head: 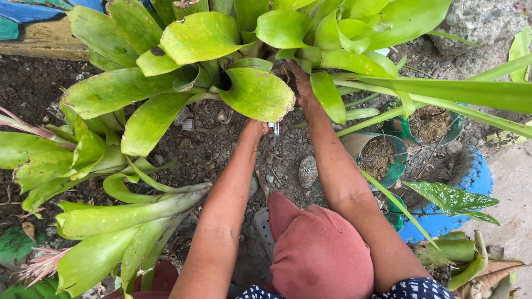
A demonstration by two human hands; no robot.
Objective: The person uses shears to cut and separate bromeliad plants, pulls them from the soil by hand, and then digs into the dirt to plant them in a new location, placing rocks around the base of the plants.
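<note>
A big green bromeliad (199,39) fills the top of the view, growing in dark soil (216,144). My left hand (256,127) reaches under one of its broad spotted leaves (257,94), which hides the fingers. A small metal tool (275,128) pokes out right beside that hand. My right hand (302,83) is pushed in among the leaf bases at the plant's centre, with only its back showing and its fingertips buried between the leaves.
A grey stone (308,170) lies on the soil between my arms. Two green pots of soil (379,158) (429,124) and a blue painted tyre (474,180) stand at right. Another bromeliad (83,155) spreads at left. My pink-clad knee (318,249) is below.
</note>
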